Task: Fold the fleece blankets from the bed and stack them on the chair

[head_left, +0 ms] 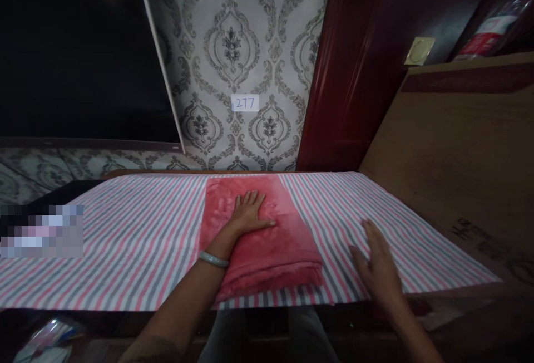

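A folded, fuzzy pinkish-red blanket (267, 249) lies on a striped cloth (158, 229) that covers the table. My left hand (249, 215) rests flat on the upper part of the blanket, its fingers spread, with a pale bracelet (213, 259) on the wrist. To the right of the blanket, my right hand (377, 260) is held over the striped cloth, apart from the blanket. Its fingers are stretched out with the thumb apart, slightly blurred, and nothing is in them.
A large cardboard box (459, 146) stands along the right side, with a wrapped bottle pack (492, 32) on top. A dark television screen (79, 51) is at the back left. A label reading 277 (245, 103) is on the patterned wall. Plastic-wrapped items (48, 338) lie below the table's left front edge.
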